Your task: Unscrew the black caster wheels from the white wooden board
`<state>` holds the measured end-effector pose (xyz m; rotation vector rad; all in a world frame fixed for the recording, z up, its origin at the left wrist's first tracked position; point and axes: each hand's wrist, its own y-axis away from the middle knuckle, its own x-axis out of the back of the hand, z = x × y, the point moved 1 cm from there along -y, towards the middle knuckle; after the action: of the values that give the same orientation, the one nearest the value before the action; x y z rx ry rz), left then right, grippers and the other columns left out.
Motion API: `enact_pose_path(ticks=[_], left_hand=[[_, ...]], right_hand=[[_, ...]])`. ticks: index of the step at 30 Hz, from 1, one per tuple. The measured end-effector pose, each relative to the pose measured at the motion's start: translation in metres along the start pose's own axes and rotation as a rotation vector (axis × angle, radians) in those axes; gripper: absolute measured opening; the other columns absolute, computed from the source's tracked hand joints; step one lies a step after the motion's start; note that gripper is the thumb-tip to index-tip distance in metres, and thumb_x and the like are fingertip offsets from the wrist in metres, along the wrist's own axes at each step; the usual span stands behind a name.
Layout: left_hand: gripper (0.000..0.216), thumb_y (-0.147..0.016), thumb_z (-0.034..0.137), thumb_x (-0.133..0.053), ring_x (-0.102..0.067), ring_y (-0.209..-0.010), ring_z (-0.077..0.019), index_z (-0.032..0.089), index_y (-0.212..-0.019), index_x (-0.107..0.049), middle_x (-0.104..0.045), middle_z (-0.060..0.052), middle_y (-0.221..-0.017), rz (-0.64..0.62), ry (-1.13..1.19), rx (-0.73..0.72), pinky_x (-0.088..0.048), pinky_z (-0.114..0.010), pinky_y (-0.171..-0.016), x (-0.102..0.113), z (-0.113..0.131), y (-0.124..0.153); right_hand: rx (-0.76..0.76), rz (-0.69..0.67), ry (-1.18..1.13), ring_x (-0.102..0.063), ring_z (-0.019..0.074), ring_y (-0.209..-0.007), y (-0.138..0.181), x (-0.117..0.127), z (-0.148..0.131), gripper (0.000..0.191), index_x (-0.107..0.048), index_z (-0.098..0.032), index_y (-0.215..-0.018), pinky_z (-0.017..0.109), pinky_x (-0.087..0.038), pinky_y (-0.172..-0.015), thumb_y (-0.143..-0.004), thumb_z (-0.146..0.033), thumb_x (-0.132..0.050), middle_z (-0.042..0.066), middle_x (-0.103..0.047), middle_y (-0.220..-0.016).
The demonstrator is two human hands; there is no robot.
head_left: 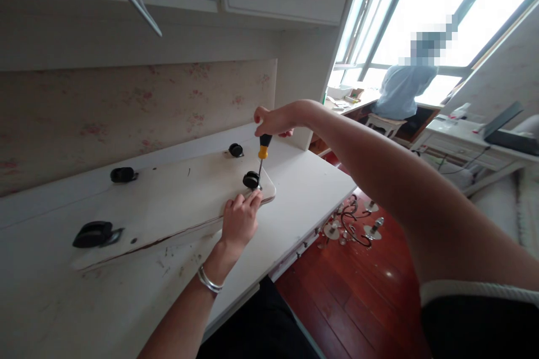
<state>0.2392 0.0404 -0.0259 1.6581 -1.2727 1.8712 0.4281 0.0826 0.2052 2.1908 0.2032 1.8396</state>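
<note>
Head view: I count four casters [251, 180], one board [181, 193], one screwdriver [263, 152] pointing down below the right hand [274, 120] gripping it; left hand [241, 221], hold unclear, touches the board's near-right corner.

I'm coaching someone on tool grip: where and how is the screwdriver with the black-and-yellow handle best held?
Probably by the black upper handle, from above: the screwdriver stands nearly upright, its thin metal shaft reaching down beside the round black caster.

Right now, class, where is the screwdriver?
The screwdriver is near the middle of the head view, pointing down from the right hand, its tip at the black caster beside the left hand, at the right end of the white board.
</note>
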Motion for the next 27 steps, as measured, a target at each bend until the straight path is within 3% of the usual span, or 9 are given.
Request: enact_pose_path(ticks=[2,5,7,11,14,17,19,23,27], left_hand=[[0.048,-0.089,0.009,-0.041,-0.056,-0.094,-0.0239,0.029,-0.132,-0.052,-0.056,0.002,-0.142,-0.002,0.012,0.003,-0.043,-0.042,-0.076,0.000,0.000,0.000],[0.049,-0.089,0.009,-0.041,-0.057,-0.095,-0.0244,0.029,-0.133,-0.051,-0.056,0.001,-0.142,-0.006,0.013,0.004,-0.043,-0.042,-0.075,0.000,0.000,0.000],[0.049,-0.090,0.009,-0.041,-0.057,-0.095,-0.0246,0.029,-0.134,-0.050,-0.055,0.001,-0.143,-0.007,0.007,0.003,-0.042,-0.042,-0.075,0.000,0.000,0.000],[0.049,-0.090,0.009,-0.040,-0.056,-0.095,-0.0246,0.029,-0.134,-0.050,-0.054,0.002,-0.143,-0.009,0.006,-0.006,-0.042,-0.043,-0.075,-0.001,0.000,-0.001],[0.049,-0.090,0.009,-0.040,-0.056,-0.095,-0.0250,0.028,-0.134,-0.050,-0.055,0.003,-0.143,-0.011,0.001,-0.016,-0.043,-0.043,-0.074,-0.002,0.000,-0.001],[0.049,-0.090,0.008,-0.040,-0.055,-0.094,-0.0251,0.027,-0.133,-0.050,-0.054,0.003,-0.143,-0.008,-0.012,-0.017,-0.042,-0.043,-0.074,-0.002,0.001,0.000],[0.049,-0.089,0.007,-0.039,-0.056,-0.093,-0.0249,0.028,-0.133,-0.051,-0.054,0.002,-0.144,-0.007,-0.021,-0.018,-0.042,-0.043,-0.075,-0.002,0.002,0.000],[0.050,-0.089,0.006,-0.039,-0.056,-0.093,-0.0247,0.028,-0.133,-0.051,-0.053,0.002,-0.144,-0.011,-0.037,-0.020,-0.043,-0.042,-0.075,0.000,0.003,0.000],[0.050,-0.089,0.007,-0.040,-0.056,-0.093,-0.0246,0.028,-0.132,-0.051,-0.054,0.002,-0.143,-0.017,-0.047,-0.014,-0.044,-0.042,-0.075,0.001,0.001,-0.001]], right_hand=[[0.018,0.006,0.076,-0.057,0.0207,-0.068,-0.001,-0.001,-0.002,0.060,-0.050,-0.015,-0.131,0.034,-0.041,-0.061,-0.088,-0.056,-0.051,0.009,-0.063,-0.082],[0.019,0.154,0.260,-0.059,0.0249,-0.075,-0.003,-0.001,-0.007,0.056,-0.064,-0.013,-0.109,0.037,-0.040,-0.064,-0.090,-0.061,-0.043,0.013,-0.063,-0.085],[0.008,0.167,0.223,-0.059,0.0243,-0.075,-0.001,0.000,-0.008,0.060,-0.060,-0.014,-0.117,0.036,-0.041,-0.064,-0.088,-0.064,-0.044,0.012,-0.063,-0.087],[0.014,-0.006,0.056,-0.056,0.0180,-0.064,0.006,0.004,-0.008,0.067,-0.041,-0.016,-0.137,0.032,-0.041,-0.060,-0.084,-0.053,-0.061,0.005,-0.061,-0.081],[0.052,-0.007,0.183,-0.055,0.0183,-0.063,0.006,0.003,-0.009,0.055,-0.058,-0.011,-0.118,0.032,-0.040,-0.059,-0.085,-0.054,-0.059,0.005,-0.060,-0.074],[0.060,0.126,0.309,-0.058,0.0222,-0.069,0.002,0.000,-0.009,0.062,-0.067,-0.010,-0.095,0.034,-0.040,-0.061,-0.085,-0.068,-0.048,0.010,-0.061,-0.075],[0.051,0.143,0.268,-0.059,0.0226,-0.071,0.001,-0.002,-0.008,0.067,-0.065,-0.010,-0.107,0.034,-0.041,-0.062,-0.084,-0.071,-0.048,0.010,-0.062,-0.079],[0.044,-0.033,0.073,-0.057,0.0188,-0.064,0.006,-0.002,-0.001,0.069,-0.043,-0.014,-0.137,0.032,-0.041,-0.060,-0.085,-0.056,-0.059,0.005,-0.062,-0.079],[0.034,0.065,0.237,-0.059,0.0233,-0.070,0.009,0.002,0.000,0.059,-0.064,-0.010,-0.109,0.035,-0.040,-0.063,-0.085,-0.062,-0.054,0.011,-0.064,-0.079]])
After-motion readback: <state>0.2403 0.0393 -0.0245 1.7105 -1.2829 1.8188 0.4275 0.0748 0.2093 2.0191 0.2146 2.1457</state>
